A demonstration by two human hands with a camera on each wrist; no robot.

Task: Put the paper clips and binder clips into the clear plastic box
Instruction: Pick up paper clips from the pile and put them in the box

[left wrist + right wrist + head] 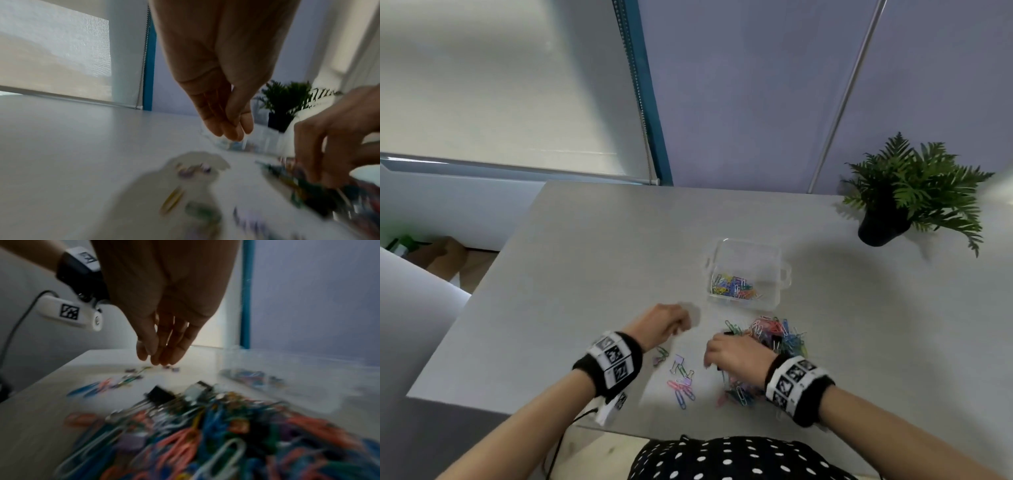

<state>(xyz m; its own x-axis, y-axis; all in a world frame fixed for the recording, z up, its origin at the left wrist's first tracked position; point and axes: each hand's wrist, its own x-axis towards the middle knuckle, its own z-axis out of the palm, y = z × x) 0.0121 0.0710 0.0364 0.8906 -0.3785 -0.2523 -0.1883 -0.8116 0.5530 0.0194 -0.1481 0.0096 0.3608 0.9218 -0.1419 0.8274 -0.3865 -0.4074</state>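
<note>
The clear plastic box (777, 260) stands open on the grey table, with several coloured paper clips (732, 286) on its floor. Just in front of it lies a large mixed pile of clips (779, 335), with black binder clips (161, 394) among them. A smaller scatter of paper clips and lilac binder clips (681, 380) lies nearer me, between my wrists. My left hand (681, 327) hovers left of the pile, fingers hanging down together (230, 129), with nothing seen in them. My right hand (710, 356) reaches down at the pile's near left edge, its fingers (156, 356) loosely straight and holding nothing.
A potted fern (914, 195) stands at the table's far right corner. The table's left edge (482, 284) drops to the floor, and its near edge is close to my body. A roller blind and a blue frame (643, 102) rise behind the table.
</note>
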